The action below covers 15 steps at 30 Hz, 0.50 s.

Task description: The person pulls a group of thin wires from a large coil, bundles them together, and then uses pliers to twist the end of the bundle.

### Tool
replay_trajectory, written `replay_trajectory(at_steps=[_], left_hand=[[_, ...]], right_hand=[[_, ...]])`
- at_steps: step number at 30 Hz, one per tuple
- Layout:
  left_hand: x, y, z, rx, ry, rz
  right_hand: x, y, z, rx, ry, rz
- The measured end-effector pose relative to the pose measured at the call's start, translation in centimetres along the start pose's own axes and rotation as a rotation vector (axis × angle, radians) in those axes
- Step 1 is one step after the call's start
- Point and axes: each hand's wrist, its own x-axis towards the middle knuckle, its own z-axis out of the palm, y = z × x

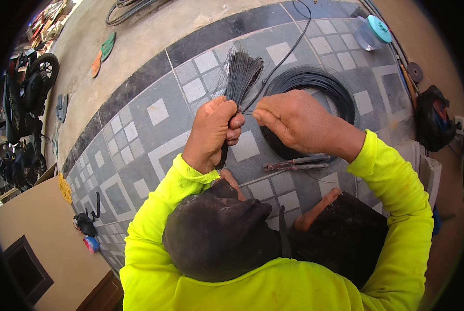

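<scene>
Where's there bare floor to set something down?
Free: tiled floor between left sleeve and dark border strip; concrete between green glove and that strip.
Crowded: in front, where the left hand grips a wire bundle, the right hand sits over the wire coil, and pliers lie alongside.

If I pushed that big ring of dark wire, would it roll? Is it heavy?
The wire coil probably feels heavy, since many strands are packed together. It lies flat on the tiled floor, so a push would likely slide it rather than roll it.
</scene>
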Motion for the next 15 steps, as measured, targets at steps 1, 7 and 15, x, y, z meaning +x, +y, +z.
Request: replay_trajectory(at_steps=[1,7,15], left_hand=[[0.0,-0.2,0.1,-0.002,-0.011,-0.005],[-0.2,-0.4,0.7,0.022,-0.018,-0.010],[0.7,-0.6,1.7,-0.016,0.013,0.066]], right_hand=[[-0.2,0.1,-0.1,0.142,-0.011,0.045],[-1.1,0.0,-2.4,-0.056,0.100,0.079],[-3.6,-1.2,-2.5,-0.374,0.075,-0.259]])
